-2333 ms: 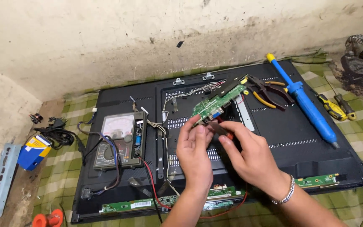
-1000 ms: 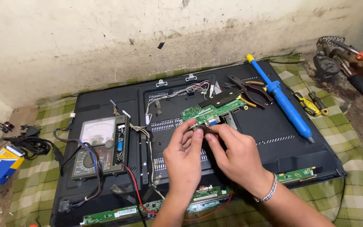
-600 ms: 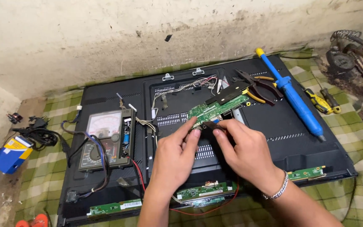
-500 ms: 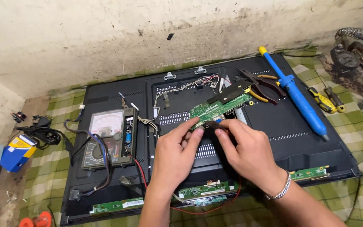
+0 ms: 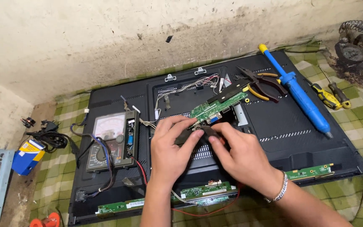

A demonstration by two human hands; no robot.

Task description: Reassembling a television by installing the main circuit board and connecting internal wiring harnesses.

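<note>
Blue-yellow box far left; multimeter's white dial face.

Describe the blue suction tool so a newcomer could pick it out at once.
Start at the big black television back lying flat on the checked cloth. Near its far right corner, a long blue suction tool lies slanted, its yellow knob toward the wall. The pliers on its left and the yellow screwdriver on its right are shorter; it alone is blue.

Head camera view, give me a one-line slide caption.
Both hands, left hand and right hand, grip a green circuit board on a black panel.
</note>
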